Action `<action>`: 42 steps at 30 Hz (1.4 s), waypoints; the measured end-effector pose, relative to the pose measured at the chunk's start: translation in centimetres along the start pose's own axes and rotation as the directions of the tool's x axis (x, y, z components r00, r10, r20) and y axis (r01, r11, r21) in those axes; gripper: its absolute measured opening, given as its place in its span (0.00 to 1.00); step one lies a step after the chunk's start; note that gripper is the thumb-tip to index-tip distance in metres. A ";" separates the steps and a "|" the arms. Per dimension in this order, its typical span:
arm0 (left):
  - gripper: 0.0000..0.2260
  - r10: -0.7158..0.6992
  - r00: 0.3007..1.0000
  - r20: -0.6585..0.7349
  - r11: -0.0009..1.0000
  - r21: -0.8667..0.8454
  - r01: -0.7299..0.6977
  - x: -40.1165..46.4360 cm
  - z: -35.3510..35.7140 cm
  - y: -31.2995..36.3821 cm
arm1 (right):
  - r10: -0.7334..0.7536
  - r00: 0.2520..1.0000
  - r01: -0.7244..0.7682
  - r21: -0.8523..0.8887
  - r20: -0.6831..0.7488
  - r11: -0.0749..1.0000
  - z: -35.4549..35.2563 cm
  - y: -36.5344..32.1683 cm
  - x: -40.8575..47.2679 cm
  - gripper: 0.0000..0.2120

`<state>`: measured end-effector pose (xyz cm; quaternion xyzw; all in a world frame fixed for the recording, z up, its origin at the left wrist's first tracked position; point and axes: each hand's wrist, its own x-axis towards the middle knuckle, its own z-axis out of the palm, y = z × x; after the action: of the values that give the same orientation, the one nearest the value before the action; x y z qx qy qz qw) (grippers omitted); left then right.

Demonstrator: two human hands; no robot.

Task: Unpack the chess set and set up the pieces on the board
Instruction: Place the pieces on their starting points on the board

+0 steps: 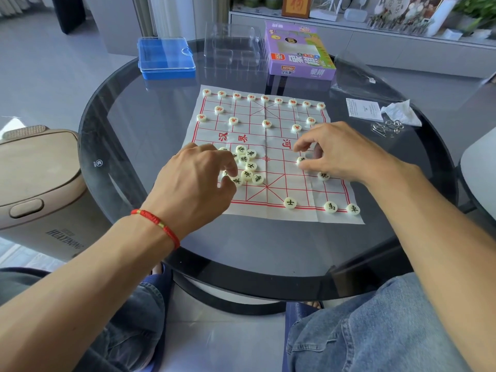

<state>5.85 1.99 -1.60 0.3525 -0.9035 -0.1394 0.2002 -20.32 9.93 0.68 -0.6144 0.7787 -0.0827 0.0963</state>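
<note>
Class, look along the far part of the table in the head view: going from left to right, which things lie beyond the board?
Blue plastic case → clear plastic tray → purple game box → clear plastic bag

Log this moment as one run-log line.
stage: black side partly set | left hand: fingering unsorted black pieces | right hand: pinching black piece | red pieces: placed | board

Red cord bracelet, blue jeans, bare forearms.
</note>
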 end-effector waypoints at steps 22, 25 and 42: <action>0.06 -0.242 0.917 0.316 0.538 -0.743 0.398 0.0 -0.4 3.4 | -0.274 0.956 0.287 0.136 -0.108 0.948 -0.4 -6.5 -2.8 0.09; 0.05 -0.256 0.886 0.386 0.365 -0.810 0.459 0.1 -0.5 3.7 | -0.300 0.942 0.314 0.084 -0.153 0.946 -0.3 -6.3 -3.9 0.10; 0.14 -0.016 0.971 0.238 0.735 -0.656 0.172 1.5 0.4 6.0 | -0.170 0.973 0.226 0.496 -0.157 0.838 -0.3 -3.1 -7.2 0.11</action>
<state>1.18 5.26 0.79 0.2846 -0.7893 -0.5032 0.2069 -15.89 16.22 2.12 -0.6387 0.6652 -0.3280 0.2048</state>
